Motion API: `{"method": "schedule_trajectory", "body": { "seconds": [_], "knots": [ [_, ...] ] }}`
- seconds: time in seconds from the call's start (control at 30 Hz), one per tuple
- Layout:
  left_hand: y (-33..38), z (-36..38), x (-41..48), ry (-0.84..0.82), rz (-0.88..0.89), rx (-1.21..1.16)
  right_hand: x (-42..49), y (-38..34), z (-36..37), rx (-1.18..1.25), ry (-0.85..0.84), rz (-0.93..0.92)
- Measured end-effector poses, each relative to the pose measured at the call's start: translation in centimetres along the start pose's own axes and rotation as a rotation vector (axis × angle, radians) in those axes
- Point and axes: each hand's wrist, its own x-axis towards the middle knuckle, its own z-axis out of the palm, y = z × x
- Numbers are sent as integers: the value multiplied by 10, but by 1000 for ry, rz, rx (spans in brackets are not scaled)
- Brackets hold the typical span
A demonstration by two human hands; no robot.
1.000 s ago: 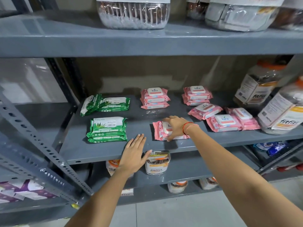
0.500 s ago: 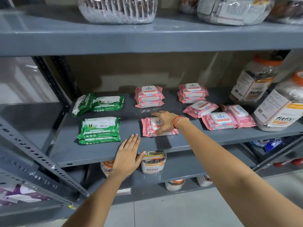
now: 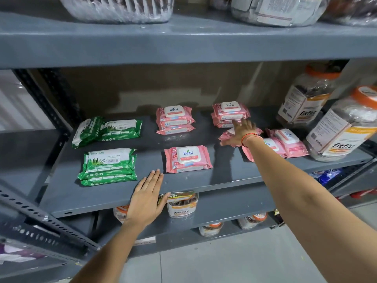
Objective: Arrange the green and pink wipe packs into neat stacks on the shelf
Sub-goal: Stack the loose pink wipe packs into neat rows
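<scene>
The left hand (image 3: 148,199) lies flat, palm down, on the front edge of the grey metal shelf (image 3: 224,180), its fingers (image 3: 156,176) straight, close together and holding nothing. Just beyond and to the right of those fingertips lies a single pink Kara wipe pack (image 3: 187,158), label up, not touching the hand. To the left of the fingertips sits a stack of green Origami wipe packs (image 3: 108,166), and farther back behind it two more green packs (image 3: 106,130), one leaning askew against the other. The right hand (image 3: 241,132) reaches deeper in, fingers (image 3: 237,126) spread open over a loose pink pack (image 3: 226,135) that it partly hides; whether it touches the pack cannot be told. An orange thread band (image 3: 247,137) circles that wrist. Right beyond the spread fingertips stands a rear stack of pink packs (image 3: 230,113), and well to their left another pink stack (image 3: 175,119). To the right of the wrist lie two overlapping pink packs (image 3: 285,144), near two Fitfizz jars (image 3: 336,131) with orange lids.
</scene>
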Motion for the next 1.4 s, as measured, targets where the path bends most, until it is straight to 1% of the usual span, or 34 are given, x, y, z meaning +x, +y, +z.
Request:
{"method": "schedule_trajectory", "body": {
  "seconds": [0.17,0.3,0.57,0.7,0.9,0.97,1.07,1.27,1.33,1.4],
  "knots": [
    [1,1,1,6,5,22,9,13,2,9,-45,43],
    [0,2,0,12,-5,22,12,13,1,11,-126,53],
    [3,0,0,-5,-25,12,6,7,-2,-22,-42,85],
    [3,-1,1,-12,-32,13,-8,-2,3,58,-3,80],
    [4,-5,-1,-9,-29,17,-37,-36,-1,355,80,55],
    [4,-5,-2,-10,-28,16,-50,-53,-3,412,106,29],
    [4,-6,-1,-14,-26,11,-68,-82,-5,413,148,-66],
    [4,-6,-2,-19,-22,-1,-96,-130,2,266,191,-318],
    [4,-7,-2,-20,-20,-2,-98,-135,8,229,203,-360],
    [4,-7,-2,-23,-15,-2,-99,-132,9,220,165,-384]
  ]
}}
